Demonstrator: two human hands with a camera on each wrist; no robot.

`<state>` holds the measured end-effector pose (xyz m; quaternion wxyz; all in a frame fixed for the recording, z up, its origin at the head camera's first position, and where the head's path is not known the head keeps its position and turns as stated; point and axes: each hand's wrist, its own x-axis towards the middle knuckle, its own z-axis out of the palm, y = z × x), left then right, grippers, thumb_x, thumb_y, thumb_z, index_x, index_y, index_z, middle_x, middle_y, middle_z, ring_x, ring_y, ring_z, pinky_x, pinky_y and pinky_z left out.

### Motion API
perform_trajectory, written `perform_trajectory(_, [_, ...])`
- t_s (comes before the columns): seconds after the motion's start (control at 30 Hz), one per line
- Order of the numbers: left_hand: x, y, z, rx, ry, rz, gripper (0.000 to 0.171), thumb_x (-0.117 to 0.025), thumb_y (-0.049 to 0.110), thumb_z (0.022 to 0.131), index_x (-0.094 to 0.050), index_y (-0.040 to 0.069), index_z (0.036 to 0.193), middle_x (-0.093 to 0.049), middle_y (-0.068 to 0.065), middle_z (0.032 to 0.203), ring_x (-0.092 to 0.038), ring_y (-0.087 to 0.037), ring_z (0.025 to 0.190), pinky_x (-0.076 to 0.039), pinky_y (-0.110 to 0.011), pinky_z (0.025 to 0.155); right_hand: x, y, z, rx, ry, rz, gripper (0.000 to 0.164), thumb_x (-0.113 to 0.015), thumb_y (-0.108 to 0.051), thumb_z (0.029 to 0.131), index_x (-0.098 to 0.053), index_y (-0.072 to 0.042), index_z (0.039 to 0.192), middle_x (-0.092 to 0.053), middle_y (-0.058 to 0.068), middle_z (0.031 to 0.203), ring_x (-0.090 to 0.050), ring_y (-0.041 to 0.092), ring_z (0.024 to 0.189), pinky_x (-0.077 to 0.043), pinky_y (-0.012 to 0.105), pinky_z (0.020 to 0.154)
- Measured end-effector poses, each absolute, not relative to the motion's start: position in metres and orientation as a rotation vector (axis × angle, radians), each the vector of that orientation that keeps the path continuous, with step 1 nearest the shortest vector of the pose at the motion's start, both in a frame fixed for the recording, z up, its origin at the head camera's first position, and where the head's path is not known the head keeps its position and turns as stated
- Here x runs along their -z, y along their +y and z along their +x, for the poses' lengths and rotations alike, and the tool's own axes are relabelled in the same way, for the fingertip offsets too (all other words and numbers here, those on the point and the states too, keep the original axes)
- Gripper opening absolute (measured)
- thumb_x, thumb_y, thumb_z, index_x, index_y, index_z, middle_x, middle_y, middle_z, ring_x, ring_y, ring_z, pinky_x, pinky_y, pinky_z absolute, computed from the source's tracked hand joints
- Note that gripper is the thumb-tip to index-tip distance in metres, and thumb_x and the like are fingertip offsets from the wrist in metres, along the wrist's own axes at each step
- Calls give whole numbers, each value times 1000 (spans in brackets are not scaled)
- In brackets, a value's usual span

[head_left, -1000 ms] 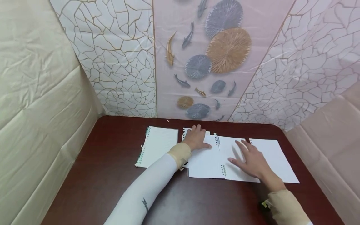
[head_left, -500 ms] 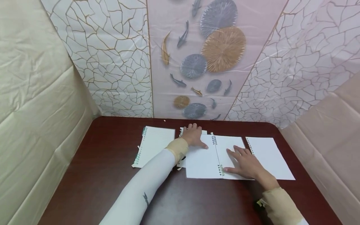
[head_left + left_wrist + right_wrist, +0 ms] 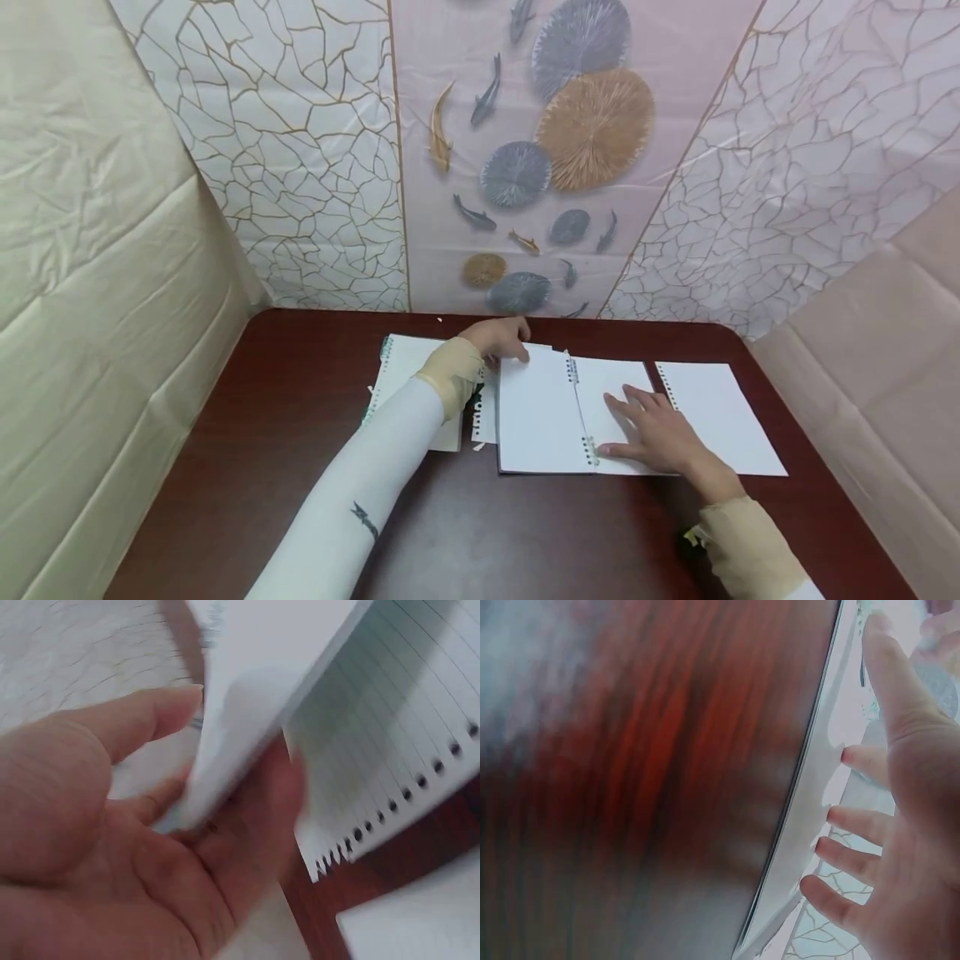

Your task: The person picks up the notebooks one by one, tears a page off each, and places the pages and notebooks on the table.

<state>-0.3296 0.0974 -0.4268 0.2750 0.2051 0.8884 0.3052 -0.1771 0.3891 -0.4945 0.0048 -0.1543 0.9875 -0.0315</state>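
Note:
In the head view a spiral notebook (image 3: 542,417) lies spread with blank white pages on both sides of its coil. My left hand (image 3: 497,336) holds the far left corner of its left part, which is raised off the table. The left wrist view shows the thumb of my left hand (image 3: 150,817) on one side of the tilted white pages (image 3: 259,667) and fingers behind them. My right hand (image 3: 658,433) rests on the right page with fingers spread, the thumb beside the coil. In the right wrist view, fingertips (image 3: 810,885) of that hand touch the page.
A lined sheet with torn punch holes (image 3: 486,417) peeks out left of the raised part. Farther left lies a lined notebook (image 3: 405,358) with a green coil, partly behind my left arm. A loose blank punched sheet (image 3: 723,421) lies at the right. Patterned cloth (image 3: 480,233) backs the table.
My left hand has moved from the top of the left page to its far left corner and lifted it. My right hand has shifted left and come down on the right page.

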Motion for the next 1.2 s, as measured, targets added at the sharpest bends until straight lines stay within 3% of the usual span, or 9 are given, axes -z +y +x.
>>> perform_trajectory(0.17, [416, 105, -328, -1314, 2040, 561, 65, -58, 5, 101, -32, 18, 159, -62, -24, 120, -67, -22, 69, -63, -44, 73, 492, 396, -180, 153, 3092, -535, 84, -68, -64, 87, -53, -8, 148, -49, 31, 148, -43, 52, 131, -42, 73, 96])
perform_trajectory(0.37, [415, 146, -308, -1667, 1984, 589, 62, -58, 23, 106, -28, 13, 159, -71, -24, 99, -73, -26, 66, -64, -38, 60, 481, 409, -186, 656, 3007, -475, 51, -52, -33, 107, -55, 4, 143, -54, 32, 143, -51, 50, 128, -40, 69, 103])
perform_trajectory(0.53, [422, 169, -290, -1709, 2075, 537, 81, -53, 46, 105, -4, 19, 164, -74, -17, 98, -76, -28, 73, -64, -45, 67, 459, 411, -188, 1136, 2825, -207, 63, -25, -42, 113, -46, 6, 148, -59, 34, 135, -61, 45, 116, -52, 59, 93])
perform_trajectory(0.63, [428, 176, -281, -1489, 2264, 666, 79, -50, 50, 106, -9, 15, 164, -75, -14, 110, -75, -23, 85, -63, -40, 76, 442, 409, -187, 1325, 2725, -102, 74, -15, -51, 111, -38, 7, 151, -61, 35, 128, -70, 35, 102, -60, 47, 83])
perform_trajectory(0.73, [439, 183, -269, -1056, 2519, 852, 75, -50, 53, 104, -23, 15, 162, -63, -10, 137, -66, -20, 112, -57, -35, 93, 428, 407, -187, 1310, 2775, -38, 71, -26, -53, 110, -43, 6, 147, -62, 34, 124, -71, 25, 91, -61, 35, 71])
perform_trajectory(0.87, [456, 187, -250, -449, 2701, 1022, 83, -49, 67, 98, -29, 18, 161, -34, -7, 162, -38, -26, 143, -45, -42, 110, 420, 405, -186, 1100, 2954, -26, 45, -49, -37, 109, -56, 4, 125, -65, 35, 118, -70, 33, 92, -60, 37, 66])
perform_trajectory(0.93, [468, 189, -244, -230, 2734, 1044, 89, -48, 73, 94, -25, 20, 162, -28, -4, 165, -29, -28, 148, -42, -46, 112, 421, 406, -186, 991, 3029, -35, 33, -54, -28, 107, -57, 4, 115, -68, 34, 108, -69, 36, 86, -59, 40, 61])
perform_trajectory(1.03, [477, 188, -237, -53, 2757, 1057, 98, -47, 80, 90, -19, 21, 164, -21, -1, 168, -21, -29, 151, -38, -48, 114, 429, 412, -186, 817, 3135, -50, 22, -59, -19, 104, -58, 2, 102, -67, 25, 88, -63, 29, 72, -52, 36, 56])
perform_trajectory(1.2, [477, 179, -228, 42, 2765, 1083, 103, -43, 85, 87, -19, 20, 164, -14, -2, 171, -16, -31, 153, -33, -50, 117, 450, 426, -187, 673, 3185, 3, 21, -66, -17, 99, -56, -2, 89, -56, 9, 72, -47, 20, 60, -38, 31, 51])
